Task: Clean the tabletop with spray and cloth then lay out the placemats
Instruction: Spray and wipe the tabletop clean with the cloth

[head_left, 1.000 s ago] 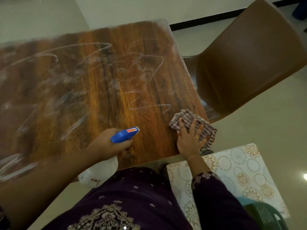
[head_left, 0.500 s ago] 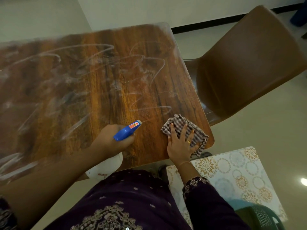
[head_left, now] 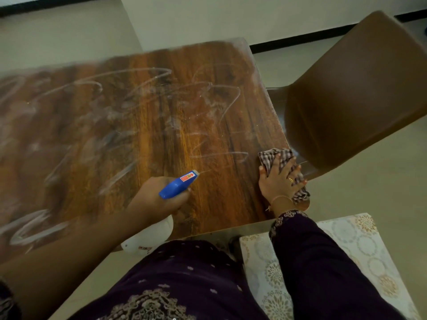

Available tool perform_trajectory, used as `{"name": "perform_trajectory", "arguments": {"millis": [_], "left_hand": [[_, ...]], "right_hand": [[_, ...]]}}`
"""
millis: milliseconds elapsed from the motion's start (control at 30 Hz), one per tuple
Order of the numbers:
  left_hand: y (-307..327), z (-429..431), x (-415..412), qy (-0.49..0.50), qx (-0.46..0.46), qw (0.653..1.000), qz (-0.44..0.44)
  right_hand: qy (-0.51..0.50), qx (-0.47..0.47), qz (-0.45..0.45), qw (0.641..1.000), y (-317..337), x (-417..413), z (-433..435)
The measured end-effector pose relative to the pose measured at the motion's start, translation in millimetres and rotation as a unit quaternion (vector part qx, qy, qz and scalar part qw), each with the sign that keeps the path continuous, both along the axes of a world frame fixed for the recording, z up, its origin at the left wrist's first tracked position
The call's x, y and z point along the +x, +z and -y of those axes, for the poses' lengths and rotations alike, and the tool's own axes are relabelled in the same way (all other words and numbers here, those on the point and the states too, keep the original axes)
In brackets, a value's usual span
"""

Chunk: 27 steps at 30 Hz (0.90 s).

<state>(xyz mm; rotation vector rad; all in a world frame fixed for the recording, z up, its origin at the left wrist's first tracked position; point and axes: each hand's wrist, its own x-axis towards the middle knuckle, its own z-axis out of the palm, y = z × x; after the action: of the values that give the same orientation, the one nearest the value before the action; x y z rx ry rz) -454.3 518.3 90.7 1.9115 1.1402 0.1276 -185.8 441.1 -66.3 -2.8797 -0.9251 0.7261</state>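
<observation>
- We're gripping the spray bottle [head_left: 179, 184] w/ our left hand [head_left: 161, 199], fingers curled round it, nozzle pointing over the smeared tabletop [head_left: 161, 112].
- Right hand [head_left: 280, 179] is pressing flat, fingers spread, on the checked cloth [head_left: 273, 155] at the tabletop's rt edge.
- Placemats [head_left: 360, 245] are lying off the tabletop, lower rt.

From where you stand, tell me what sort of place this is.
Likely a home dining area: a wood-grain table, a brown plastic chair at its side, and patterned placemats waiting nearby.
</observation>
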Motion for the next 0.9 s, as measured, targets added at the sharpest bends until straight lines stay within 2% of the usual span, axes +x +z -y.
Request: {"name": "perform_trajectory", "arguments": {"millis": [233,333,433,533,600,700,800,900], "left_hand": [[-0.1,3.4,-2.0,0.041,0.004,0.999,-0.021],[-2.2,7.9,-3.8,0.053,-0.005,0.998,-0.022],[-4.8,10.3,-5.8,0.058,-0.01,0.998,-0.034],[-4.7,12.5,-7.9,0.068,-0.021,0.997,-0.035],[-4.4,12.0,-9.6,0.075,-0.02,0.996,-0.036],[-4.2,11.3,-10.3,0.079,-0.021,0.996,-0.033],[-3.7,13.0,-9.4,0.09,-0.022,0.995,-0.025],[-4.3,17.2,-10.1,0.109,-0.021,0.994,-0.024]], "right_hand": [[-0.022,-0.023,-0.04,0.999,5.0,-8.8,-25.1],[0.111,0.014,-0.041,0.993,6.6,-33.2,-43.3],[0.299,0.036,-0.039,0.953,6.5,-71.7,-43.6],[0.396,0.043,-0.025,0.917,3.5,-77.7,-22.3],[0.378,0.054,-0.008,0.924,0.0,-54.6,-6.8],[0.265,0.05,0.007,0.963,-3.6,-3.9,4.2],[0.136,0.008,-0.02,0.991,-1.1,29.9,-15.4],[0.029,-0.002,-0.058,0.998,3.8,24.1,-49.5]]}}
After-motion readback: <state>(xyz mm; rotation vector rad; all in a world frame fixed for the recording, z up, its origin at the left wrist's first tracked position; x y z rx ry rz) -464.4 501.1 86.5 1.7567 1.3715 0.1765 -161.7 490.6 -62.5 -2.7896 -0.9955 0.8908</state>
